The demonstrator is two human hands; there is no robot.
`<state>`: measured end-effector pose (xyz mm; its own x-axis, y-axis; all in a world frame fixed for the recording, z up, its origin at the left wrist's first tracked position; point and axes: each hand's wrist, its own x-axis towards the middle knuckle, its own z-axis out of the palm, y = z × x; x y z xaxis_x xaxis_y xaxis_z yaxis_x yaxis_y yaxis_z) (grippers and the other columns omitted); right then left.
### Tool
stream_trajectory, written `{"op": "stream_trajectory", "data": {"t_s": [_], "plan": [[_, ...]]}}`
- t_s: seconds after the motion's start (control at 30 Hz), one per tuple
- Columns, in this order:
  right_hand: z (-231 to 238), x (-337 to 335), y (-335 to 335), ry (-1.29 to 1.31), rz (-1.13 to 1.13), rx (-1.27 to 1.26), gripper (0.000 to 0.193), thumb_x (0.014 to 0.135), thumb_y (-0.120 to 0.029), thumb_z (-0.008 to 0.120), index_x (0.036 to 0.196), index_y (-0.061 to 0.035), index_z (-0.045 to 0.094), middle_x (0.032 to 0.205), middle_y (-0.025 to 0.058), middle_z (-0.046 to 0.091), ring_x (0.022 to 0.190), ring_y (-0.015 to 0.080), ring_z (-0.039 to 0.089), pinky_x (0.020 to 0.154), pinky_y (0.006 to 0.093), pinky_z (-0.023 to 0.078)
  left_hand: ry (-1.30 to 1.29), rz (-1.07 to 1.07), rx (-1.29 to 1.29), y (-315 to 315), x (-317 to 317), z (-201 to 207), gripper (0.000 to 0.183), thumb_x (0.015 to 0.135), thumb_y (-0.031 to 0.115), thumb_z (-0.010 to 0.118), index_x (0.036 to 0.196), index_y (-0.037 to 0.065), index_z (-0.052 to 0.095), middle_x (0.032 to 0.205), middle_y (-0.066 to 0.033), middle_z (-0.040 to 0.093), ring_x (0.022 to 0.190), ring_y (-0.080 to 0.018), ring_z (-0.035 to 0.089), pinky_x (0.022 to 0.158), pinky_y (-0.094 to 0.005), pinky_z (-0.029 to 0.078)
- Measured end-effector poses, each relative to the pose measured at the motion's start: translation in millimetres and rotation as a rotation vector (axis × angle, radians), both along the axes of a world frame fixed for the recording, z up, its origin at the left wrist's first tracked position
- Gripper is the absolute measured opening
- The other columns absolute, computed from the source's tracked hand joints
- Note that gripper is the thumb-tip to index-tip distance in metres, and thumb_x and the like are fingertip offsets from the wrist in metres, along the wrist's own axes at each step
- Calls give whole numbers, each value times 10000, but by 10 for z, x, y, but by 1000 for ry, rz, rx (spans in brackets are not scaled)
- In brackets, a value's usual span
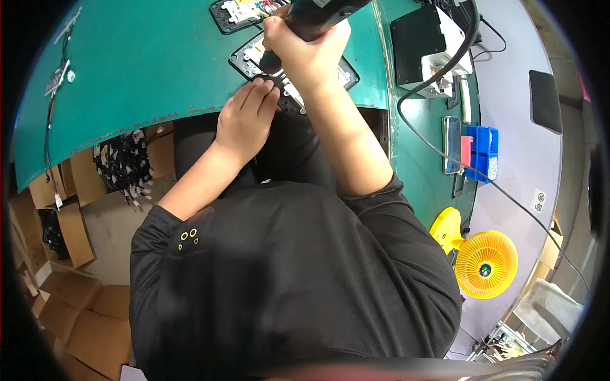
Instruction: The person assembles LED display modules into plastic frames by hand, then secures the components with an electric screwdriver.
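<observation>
A black power screwdriver (311,19) is gripped in my right hand (314,57), its body running up past the top edge and its nose pointing down at a black panel (349,75). White fittings show on that panel, which lies at the front edge of the green table; my hands and the tool cover much of it. My left hand (246,120) is closed over the panel's near edge, fingers bent and close together, thumb mostly hidden. The screwdriver's very tip cannot be made out. Just beyond sits a second black panel (232,16) with white parts and coloured wires.
A cable with white connectors (49,108) hangs over the table's left side. At right stand a black-and-white machine (419,47), blue bins (484,149) and a yellow fan (486,263). A black cord (438,76) loops there. Cardboard boxes (95,311) and bundled cables (124,165) lie below left.
</observation>
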<state>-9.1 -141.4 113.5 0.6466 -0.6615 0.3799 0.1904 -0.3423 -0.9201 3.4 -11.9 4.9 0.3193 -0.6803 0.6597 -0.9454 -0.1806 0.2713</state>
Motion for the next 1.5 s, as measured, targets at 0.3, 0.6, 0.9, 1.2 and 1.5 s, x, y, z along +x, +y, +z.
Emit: {"op": "stream_trajectory", "data": {"t_s": [0.3,0.6,0.9,1.2,1.5], "plan": [[-64,-25,-26,43,78,-201,249,709,-94,728,935,-14,662,785,69,660,720,149,636,697,301,527,-67,17,2,-5,1,13,263,746,141,690,984,40,640,1040,-75,631,1022,-259,619,800,-351,541],[318,-528,-424,-338,-222,-5,290,787,60,585,1063,83,499,610,121,570,540,173,574,553,301,487,123,36,162,-89,-58,297,209,712,50,717,919,42,687,934,-66,616,900,-259,614,768,-348,521],[750,-1610,-1880,-526,-652,-300,283,727,63,663,977,97,536,652,130,585,501,192,593,508,295,514,423,-194,363,-321,319,707,175,817,84,651,974,7,668,967,-134,647,907,-310,632,801,-378,508],[417,-1682,-2473,-522,-678,-156,244,705,60,671,907,54,534,630,102,570,460,189,577,452,304,492,28,219,376,-620,2249,165,677,890,352,616,1441,39,379,1507,-141,374,1395,-310,347,1140,-396,300],[346,-1830,-1990,-534,-674,-47,277,752,65,677,990,54,537,688,105,581,491,162,561,482,275,494,-14,255,526,-470,1994,459,454,853,378,634,1133,23,592,1152,-141,578,1097,-317,580,924,-431,473]]}}
